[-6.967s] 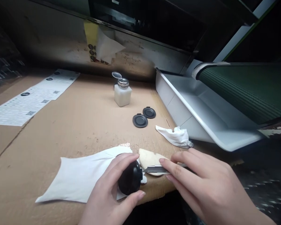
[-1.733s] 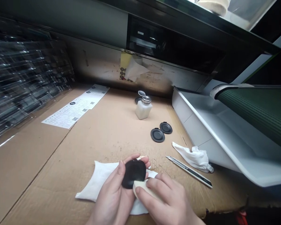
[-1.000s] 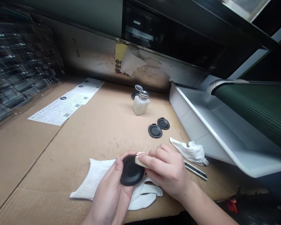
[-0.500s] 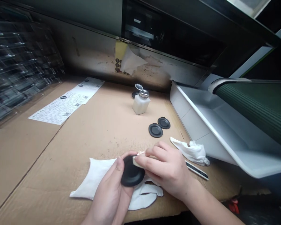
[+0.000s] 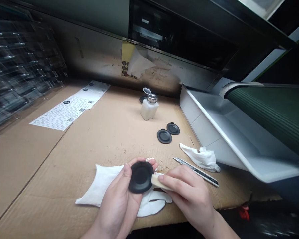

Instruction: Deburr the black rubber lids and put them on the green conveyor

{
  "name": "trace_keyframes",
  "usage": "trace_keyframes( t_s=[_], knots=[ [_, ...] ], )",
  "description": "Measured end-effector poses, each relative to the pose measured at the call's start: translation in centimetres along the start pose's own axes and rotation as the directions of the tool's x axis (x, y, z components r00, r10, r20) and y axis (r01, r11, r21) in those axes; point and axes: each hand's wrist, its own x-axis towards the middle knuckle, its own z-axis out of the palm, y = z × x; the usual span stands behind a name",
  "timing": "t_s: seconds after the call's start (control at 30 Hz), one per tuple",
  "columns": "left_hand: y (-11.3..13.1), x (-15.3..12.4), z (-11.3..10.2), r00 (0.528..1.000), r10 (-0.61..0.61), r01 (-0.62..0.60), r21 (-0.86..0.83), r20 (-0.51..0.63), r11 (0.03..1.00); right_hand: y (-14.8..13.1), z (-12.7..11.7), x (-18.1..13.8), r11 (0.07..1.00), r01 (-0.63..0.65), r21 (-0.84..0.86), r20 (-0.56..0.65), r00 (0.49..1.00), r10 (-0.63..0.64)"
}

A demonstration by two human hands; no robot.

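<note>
The round black plastic cap [image 5: 141, 177] is up off the bench, just above a flat white cloth [image 5: 102, 184]. The left hand [image 5: 119, 202] has its grip closed around the cap, thumb on the left rim and fingertips curled over the top edge. The hollow side of the cap faces up.

The right hand [image 5: 189, 192] has its grip closed on a small pale cream block [image 5: 157, 181], like an eraser. The end of the block touches the right edge of the cap.

The cap is held only by its rim, so a hard push from the block could make it slip out and drop onto the cloth or roll off the near edge of the brown cardboard bench [image 5: 89, 142]. The block could also skid off the smooth rim and poke the left fingers.

A thin silver and black craft knife [image 5: 196, 171] lies just beside the right hand. If the hand swings out to the right, it could bump the blade and get cut. A crumpled white rag [image 5: 200, 157] lies right behind the knife.

Farther back, two more round black caps [image 5: 168, 132] lie side by side. Behind them stands a small white bottle with a shiny metal top [image 5: 149, 107], its lid flipped open. A knock could tip it and spill it onto the cardboard.
</note>
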Motion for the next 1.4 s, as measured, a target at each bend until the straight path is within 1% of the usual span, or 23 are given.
trace_keyframes(
  t_s=[0.1,0.17,0.23,0.37,0.43,0.53,0.6,0.67,0.73,0.87,0.97,1.03,1.13,1.2,1.23,1.33,1.4],
  knots=[
    [-0.2,0.1,-0.3,1.000,0.004,-0.004,-0.020,0.022,1.000,0.8,-0.1,0.2,1.000,0.024,-0.005,0.028,0.999,-0.024],
    [-0.3,0.1,-0.5,0.999,0.004,-0.003,-0.041,0.041,0.999,0.7,0.4,0.1,0.999,0.027,-0.033,0.023,0.999,-0.027],
    [-0.4,0.1,-0.7,0.999,0.007,-0.005,-0.050,0.038,0.999,-0.1,1.4,0.0,0.998,0.037,-0.048,0.004,0.999,-0.037],
    [-0.2,0.1,-0.5,0.999,-0.031,0.030,-0.030,-0.042,0.999,-2.4,3.7,0.7,0.996,0.058,-0.073,-0.102,0.993,-0.065],
    [0.0,0.1,-0.3,0.996,-0.055,0.054,-0.018,-0.066,0.998,-2.9,4.3,1.0,0.994,0.062,-0.089,-0.120,0.990,-0.073],
    [0.0,0.2,-0.3,0.996,-0.059,0.056,-0.043,-0.074,0.998,-2.2,3.6,0.7,0.992,0.079,-0.099,-0.069,0.994,-0.086],
    [-0.1,0.2,-0.5,0.998,-0.043,0.038,-0.073,-0.055,0.997,-1.3,2.6,0.2,0.992,0.060,-0.108,-0.032,0.997,-0.064],
    [-0.2,0.3,-0.7,0.999,-0.024,0.020,-0.091,-0.033,0.996,-1.0,2.0,-0.1,0.991,0.037,-0.126,-0.020,0.999,-0.040],
    [-0.3,0.3,-0.7,0.999,-0.022,0.019,-0.091,-0.034,0.996,-1.5,2.2,0.2,0.991,0.034,-0.131,-0.034,0.999,-0.039],
    [-0.3,0.2,-0.7,0.997,-0.044,0.039,-0.068,-0.067,0.997,-2.9,3.7,1.1,0.993,0.060,-0.100,-0.067,0.996,-0.067],
    [-0.3,0.2,-0.6,0.999,-0.025,0.023,-0.074,-0.028,0.997,-1.9,3.1,0.6,0.994,0.061,-0.094,-0.015,0.998,-0.063],
    [-0.3,0.3,-0.6,1.000,0.006,-0.006,-0.082,-0.003,0.997,-0.3,1.7,0.0,0.991,0.013,-0.136,0.019,1.000,-0.010],
    [-0.4,0.4,-0.6,0.999,0.038,-0.036,-0.063,0.025,0.997,1.4,-0.4,-0.1,0.975,-0.083,-0.206,0.020,0.996,0.089],
    [-0.5,0.3,-0.6,0.997,0.045,-0.043,-0.034,0.060,0.999,1.4,-1.1,0.7,0.979,-0.080,-0.185,0.056,0.994,0.092],
    [-0.5,0.2,-0.6,0.995,0.044,-0.042,-0.019,0.085,0.999,1.1,-1.2,1.3,0.986,-0.059,-0.159,0.099,0.992,0.075],
    [-0.5,0.0,-0.6,0.990,0.026,-0.028,0.017,0.139,0.999,0.0,-0.6,2.8,0.994,0.002,-0.113,0.256,0.966,0.028],
    [-0.4,-0.1,-0.5,0.990,0.015,-0.022,0.044,0.143,0.999,-0.6,0.0,3.3,0.994,0.011,-0.108,0.330,0.943,0.025]
  ],
)
